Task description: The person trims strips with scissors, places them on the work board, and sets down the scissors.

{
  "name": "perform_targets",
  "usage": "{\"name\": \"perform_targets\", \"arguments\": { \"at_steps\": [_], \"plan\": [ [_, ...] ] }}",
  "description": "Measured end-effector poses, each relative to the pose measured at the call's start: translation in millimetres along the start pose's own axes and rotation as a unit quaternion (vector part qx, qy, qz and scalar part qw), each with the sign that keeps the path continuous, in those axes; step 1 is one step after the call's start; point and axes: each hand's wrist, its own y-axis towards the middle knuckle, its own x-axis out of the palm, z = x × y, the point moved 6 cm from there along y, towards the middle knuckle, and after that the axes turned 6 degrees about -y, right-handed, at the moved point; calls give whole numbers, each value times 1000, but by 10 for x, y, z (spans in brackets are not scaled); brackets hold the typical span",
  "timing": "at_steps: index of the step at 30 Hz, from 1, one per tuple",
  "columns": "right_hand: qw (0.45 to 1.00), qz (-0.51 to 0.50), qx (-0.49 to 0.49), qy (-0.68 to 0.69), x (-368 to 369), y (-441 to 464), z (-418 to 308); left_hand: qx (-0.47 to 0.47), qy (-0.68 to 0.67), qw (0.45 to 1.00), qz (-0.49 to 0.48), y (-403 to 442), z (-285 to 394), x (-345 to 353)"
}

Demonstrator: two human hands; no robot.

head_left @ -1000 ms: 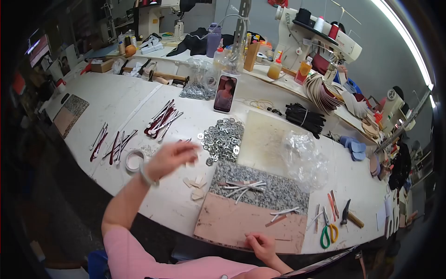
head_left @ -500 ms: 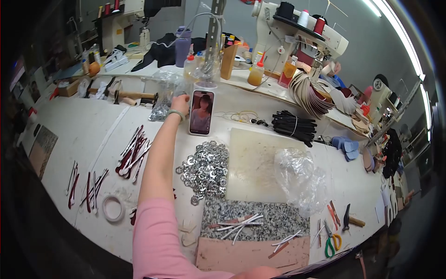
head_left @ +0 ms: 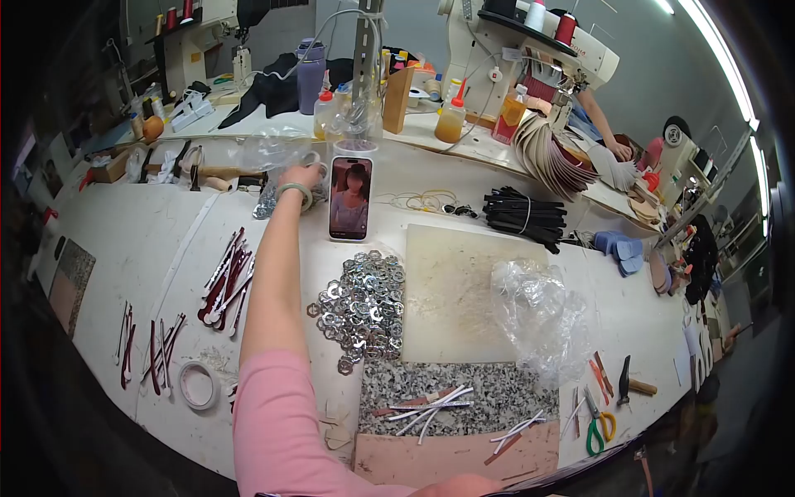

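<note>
My left hand (head_left: pixel 301 176), with a pale bangle (head_left: pixel 295 192) at the wrist, reaches far across the table to a clear plastic bag (head_left: pixel 265 199) of small metal pieces. Its fingers look curled on the bag's right side, though their tips are hidden. Just right of the hand, a phone (head_left: pixel 350 199) stands upright and shows a person on its screen. Nearer to me lies a loose heap of shiny metal rings (head_left: pixel 361 311). My right hand is out of view.
Dark red and white strips (head_left: pixel 228 286) and a tape roll (head_left: pixel 199 385) lie left. A pale board (head_left: pixel 455 290), crumpled plastic (head_left: pixel 542 319), a granite slab (head_left: pixel 497 389), scissors (head_left: pixel 595 427) and a hammer (head_left: pixel 633 385) lie right. Behind, another person's hand (head_left: pixel 619 151) shows by the sewing machine (head_left: pixel 571 54).
My left hand has moved slightly left, along with the bag beneath it. Another person's arm has come into sight behind the sewing machine. The view has shifted a little.
</note>
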Motion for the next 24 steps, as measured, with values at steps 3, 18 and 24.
{"name": "perform_targets", "arguments": {
  "at_steps": [3,18,24],
  "plan": [
    [997,-12,54,-52,-24,7,-274,107,-123,986,-39,337,-102,-62],
    [978,-8,-204,-44,-148,78,-1300,103,-528,804,-252,-2482,466,-1827],
    [909,-105,-273,296,25,-73,-2004,60,-425,759,-489,-5039,578,-1357]
  ]
}}
